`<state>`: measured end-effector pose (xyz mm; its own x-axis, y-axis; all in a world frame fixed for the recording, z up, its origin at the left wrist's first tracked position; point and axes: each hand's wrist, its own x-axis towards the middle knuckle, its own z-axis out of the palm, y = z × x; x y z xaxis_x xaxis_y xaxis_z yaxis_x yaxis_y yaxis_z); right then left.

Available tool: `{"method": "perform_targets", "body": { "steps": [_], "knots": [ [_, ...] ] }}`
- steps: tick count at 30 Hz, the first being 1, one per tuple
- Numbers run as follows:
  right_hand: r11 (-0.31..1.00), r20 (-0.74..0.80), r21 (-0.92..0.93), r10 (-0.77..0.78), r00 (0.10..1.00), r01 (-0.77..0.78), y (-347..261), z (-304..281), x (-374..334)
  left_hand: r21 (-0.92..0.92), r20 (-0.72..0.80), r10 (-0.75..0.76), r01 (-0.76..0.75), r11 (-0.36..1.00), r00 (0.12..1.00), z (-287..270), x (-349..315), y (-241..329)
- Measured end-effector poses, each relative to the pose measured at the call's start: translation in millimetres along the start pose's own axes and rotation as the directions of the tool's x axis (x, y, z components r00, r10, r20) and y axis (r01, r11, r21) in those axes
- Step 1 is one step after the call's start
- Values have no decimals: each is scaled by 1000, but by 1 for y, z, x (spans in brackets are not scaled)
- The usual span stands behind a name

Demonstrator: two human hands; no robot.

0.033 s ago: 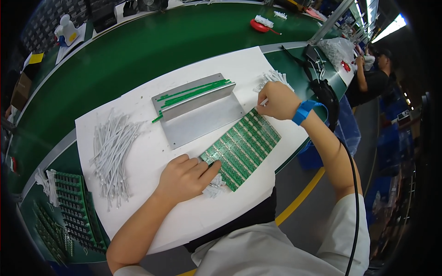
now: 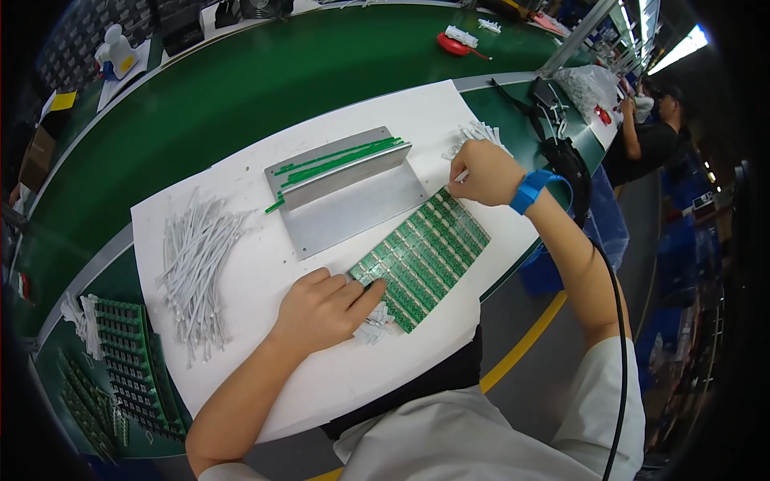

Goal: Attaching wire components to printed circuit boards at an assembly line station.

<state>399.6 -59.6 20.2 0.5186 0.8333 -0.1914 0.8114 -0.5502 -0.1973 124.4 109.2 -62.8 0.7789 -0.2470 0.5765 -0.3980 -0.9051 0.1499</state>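
A green circuit board panel point(image 2: 425, 260), divided into rows of small boards, lies slantwise on a white sheet. My left hand point(image 2: 325, 313) grips its near-left edge, with a fingertip resting on top and the thumb hidden. At the panel's far corner my right hand point(image 2: 485, 175) is closed in a pinch, and a bit of white shows by its fingertips; what it holds is too small to make out. White wire pieces point(image 2: 374, 325) lie beside my left hand. Behind my right hand is a pile of white connector leads point(image 2: 481, 135).
A metal plate point(image 2: 345, 220) with an upright ridge holds green strips point(image 2: 337, 164). Many white cables point(image 2: 196, 276) lie at left, with more green panels point(image 2: 132, 365) near the table's left edge. A red tape roll point(image 2: 454, 44) sits far back. A co-worker point(image 2: 654, 132) is at right.
My right hand has shifted very slightly at the panel's corner. Otherwise nothing visibly differs.
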Motion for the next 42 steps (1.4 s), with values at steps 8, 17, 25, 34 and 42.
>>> {"method": "perform_targets", "body": {
  "steps": [8,17,25,34,42],
  "knots": [
    [999,-30,44,-4,1000,6,-2,2,0,-9,8,-3,3,1000,1000,1,-1,0],
    [995,-42,99,31,999,-27,1,4,-3,-7,-6,-5,5,1000,1000,5,-2,-1],
    [992,-66,104,84,994,-77,-3,4,-9,0,-17,-14,14,1000,1000,4,-2,-1],
    [981,-33,177,92,995,-85,-5,-1,-8,3,10,-18,18,1000,1000,3,-2,-1],
    [985,-42,149,94,995,-86,-7,0,-7,-12,-8,-20,20,1000,1000,5,-2,-2]
  ]
}}
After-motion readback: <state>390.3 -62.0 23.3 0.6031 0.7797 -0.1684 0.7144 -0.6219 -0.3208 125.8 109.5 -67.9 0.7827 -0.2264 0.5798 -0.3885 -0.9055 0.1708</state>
